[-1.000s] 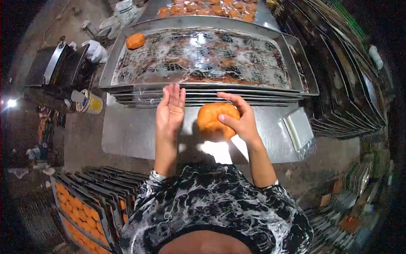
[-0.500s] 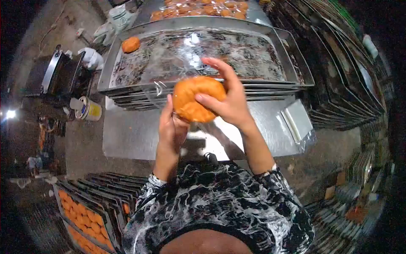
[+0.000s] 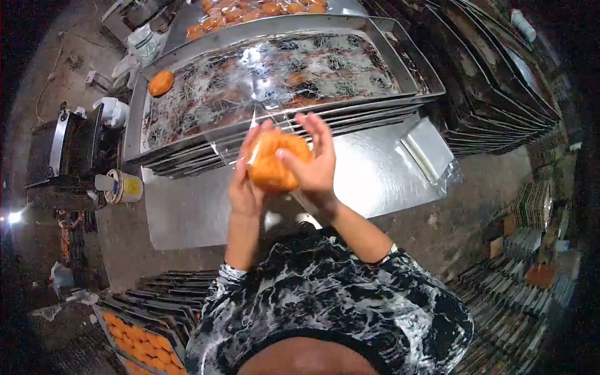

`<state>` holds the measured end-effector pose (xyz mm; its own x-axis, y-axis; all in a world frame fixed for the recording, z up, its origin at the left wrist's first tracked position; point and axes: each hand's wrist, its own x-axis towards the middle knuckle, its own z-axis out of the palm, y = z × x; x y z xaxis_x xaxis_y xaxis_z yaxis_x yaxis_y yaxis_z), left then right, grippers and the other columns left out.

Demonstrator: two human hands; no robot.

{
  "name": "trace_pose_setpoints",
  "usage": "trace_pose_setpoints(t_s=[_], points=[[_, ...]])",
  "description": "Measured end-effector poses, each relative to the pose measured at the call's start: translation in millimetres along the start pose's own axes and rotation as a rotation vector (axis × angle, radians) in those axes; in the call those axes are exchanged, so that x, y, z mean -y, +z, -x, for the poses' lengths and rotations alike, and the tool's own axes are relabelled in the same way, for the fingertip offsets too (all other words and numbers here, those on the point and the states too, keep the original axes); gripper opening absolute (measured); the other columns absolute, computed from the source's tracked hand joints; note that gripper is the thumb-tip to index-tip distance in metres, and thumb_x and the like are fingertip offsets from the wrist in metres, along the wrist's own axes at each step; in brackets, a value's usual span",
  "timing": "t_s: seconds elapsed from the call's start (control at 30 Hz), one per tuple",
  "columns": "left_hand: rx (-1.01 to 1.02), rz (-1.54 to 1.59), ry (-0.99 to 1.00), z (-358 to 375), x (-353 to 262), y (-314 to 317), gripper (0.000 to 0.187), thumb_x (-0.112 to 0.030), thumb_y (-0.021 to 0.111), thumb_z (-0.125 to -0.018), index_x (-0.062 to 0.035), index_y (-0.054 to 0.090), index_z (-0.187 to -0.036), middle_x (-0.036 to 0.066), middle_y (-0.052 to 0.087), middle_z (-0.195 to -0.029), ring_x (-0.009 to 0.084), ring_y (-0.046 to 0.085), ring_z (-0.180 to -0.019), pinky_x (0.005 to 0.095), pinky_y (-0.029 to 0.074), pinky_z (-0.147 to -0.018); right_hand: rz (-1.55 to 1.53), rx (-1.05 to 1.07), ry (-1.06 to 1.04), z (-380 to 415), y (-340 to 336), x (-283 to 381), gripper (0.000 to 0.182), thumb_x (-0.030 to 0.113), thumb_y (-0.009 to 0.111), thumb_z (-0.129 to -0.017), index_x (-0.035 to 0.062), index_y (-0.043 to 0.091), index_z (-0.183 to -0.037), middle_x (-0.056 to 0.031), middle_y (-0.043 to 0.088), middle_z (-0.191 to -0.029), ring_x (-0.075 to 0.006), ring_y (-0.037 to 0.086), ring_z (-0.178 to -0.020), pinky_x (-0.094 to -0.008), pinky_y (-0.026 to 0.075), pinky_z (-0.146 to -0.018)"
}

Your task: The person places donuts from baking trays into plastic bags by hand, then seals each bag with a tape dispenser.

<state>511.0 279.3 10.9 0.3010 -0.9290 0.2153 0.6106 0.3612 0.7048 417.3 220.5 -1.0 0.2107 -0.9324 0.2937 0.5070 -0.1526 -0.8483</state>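
Observation:
A round, golden-orange bread bun (image 3: 265, 170) is held up between my hands, above the near edge of a large metal tray (image 3: 206, 135). Clear, shiny plastic film lies around its left side. My left hand (image 3: 245, 190) cups the bun and film from the left, its fingers partly hidden behind them. From the right, my right hand (image 3: 320, 172) presses its thumb onto the front of the bun, while its fingers stretch upward beside it. A single bun (image 3: 161, 82) rests in the tray's left corner.
Stacked trays sit under the top one on a shiny metal table (image 3: 187, 215). A pile of clear bags (image 3: 431, 150) lies on its right. Bagged buns (image 3: 262, 9) are at the back. Dark tray stacks (image 3: 494, 94) stand right; a tray of buns (image 3: 140, 340) is lower left.
The view has swung, so the tray and table appear tilted and shifted left. My left fingers have come up along the bun's left side, and the film now wraps closer over it.

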Motion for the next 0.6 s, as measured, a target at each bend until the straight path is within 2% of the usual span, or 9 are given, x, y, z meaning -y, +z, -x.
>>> trace_pose_setpoints(t_s=[0.13, 0.2, 0.27, 0.37, 0.4, 0.47, 0.5, 0.53, 0.6], points=[[0.020, 0.276, -0.087, -9, -6, -2, 0.062, -0.042, 0.045, -0.084, -0.0011, 0.026, -0.127, 0.016, 0.033, -0.129, 0.0259, 0.035, -0.119, 0.0385, 0.029, -0.098, 0.069, 0.074, -0.067, -26, -11, 21, 0.068, -0.002, 0.068, -0.062, -0.0004, 0.033, -0.121, -0.0136, 0.041, -0.119, -0.0217, 0.037, -0.114, -0.0318, 0.032, -0.095], [-0.086, -0.055, -0.201, -19, -14, 3, 0.055, -0.035, 0.044, -0.086, -0.0009, 0.029, -0.126, 0.015, 0.039, -0.125, 0.0252, 0.041, -0.114, 0.0370, 0.033, -0.096, 0.155, 0.190, -0.057, -17, -14, 18, 0.067, -0.002, 0.068, -0.063, -0.0004, 0.034, -0.120, -0.0132, 0.041, -0.119, -0.0211, 0.037, -0.114, -0.0317, 0.032, -0.095], [-0.168, -0.091, -0.102, -16, -10, 23, 0.048, -0.024, 0.044, -0.086, 0.0017, 0.033, -0.125, 0.015, 0.043, -0.122, 0.0251, 0.045, -0.110, 0.0351, 0.035, -0.094, 0.102, 0.198, -0.053, -18, -10, 23, 0.063, -0.002, 0.067, -0.063, -0.0001, 0.036, -0.119, -0.0119, 0.041, -0.118, -0.0207, 0.038, -0.113, -0.0315, 0.032, -0.096], [-0.120, -0.006, 0.028, -10, -3, 19, 0.044, -0.013, 0.044, -0.082, 0.0082, 0.036, -0.119, 0.017, 0.041, -0.123, 0.0264, 0.040, -0.114, 0.0353, 0.029, -0.099, 0.093, -0.137, -0.173, -30, -5, 21, 0.058, -0.004, 0.066, -0.065, 0.0006, 0.038, -0.116, -0.0109, 0.042, -0.117, -0.0192, 0.038, -0.112, -0.0301, 0.031, -0.096], [-0.115, -0.008, 0.030, -12, -2, 17, 0.044, -0.013, 0.044, -0.082, 0.0082, 0.036, -0.119, 0.017, 0.041, -0.123, 0.0264, 0.040, -0.114, 0.0353, 0.029, -0.099, 0.091, -0.138, -0.178, -30, -2, 23, 0.058, -0.004, 0.066, -0.065, 0.0006, 0.038, -0.116, -0.0109, 0.042, -0.117, -0.0192, 0.038, -0.112, -0.0301, 0.031, -0.096], [-0.075, 0.278, -0.056, -16, -9, 18, 0.045, -0.017, 0.046, -0.082, 0.0074, 0.037, -0.119, 0.018, 0.041, -0.123, 0.0259, 0.038, -0.116, 0.0362, 0.026, -0.100, 0.089, -0.146, -0.132, -26, 1, 24, 0.060, -0.003, 0.066, -0.065, 0.0008, 0.037, -0.117, -0.0109, 0.043, -0.116, -0.0191, 0.039, -0.111, -0.0298, 0.032, -0.095], [-0.018, 0.319, -0.188, -19, -20, 18, 0.045, -0.019, 0.046, -0.083, 0.0067, 0.039, -0.118, 0.018, 0.042, -0.122, 0.0250, 0.041, -0.113, 0.0362, 0.030, -0.098, 0.003, -0.020, -0.077, -22, -3, 15, 0.063, -0.003, 0.068, -0.064, 0.0007, 0.036, -0.119, -0.0109, 0.043, -0.116, -0.0194, 0.039, -0.111, -0.0297, 0.033, -0.094], [-0.014, 0.315, -0.182, -22, -23, 13, 0.045, -0.019, 0.046, -0.083, 0.0067, 0.039, -0.118, 0.018, 0.042, -0.122, 0.0250, 0.041, -0.113, 0.0362, 0.030, -0.098, 0.011, 0.098, 0.005, -14, -4, 16, 0.069, -0.003, 0.069, -0.062, 0.0006, 0.034, -0.121, -0.0122, 0.043, -0.118, -0.0194, 0.039, -0.112, -0.0304, 0.036, -0.093], [-0.044, 0.021, -0.472, -22, -22, 3, 0.044, -0.021, 0.047, -0.083, 0.0053, 0.040, -0.117, 0.016, 0.044, -0.121, 0.0241, 0.045, -0.110, 0.0353, 0.035, -0.094, 0.030, 0.258, 0.145, -8, -12, 19, 0.076, -0.004, 0.070, -0.061, 0.0006, 0.030, -0.124, -0.0153, 0.040, -0.121, -0.0202, 0.038, -0.113, -0.0316, 0.038, -0.092]])
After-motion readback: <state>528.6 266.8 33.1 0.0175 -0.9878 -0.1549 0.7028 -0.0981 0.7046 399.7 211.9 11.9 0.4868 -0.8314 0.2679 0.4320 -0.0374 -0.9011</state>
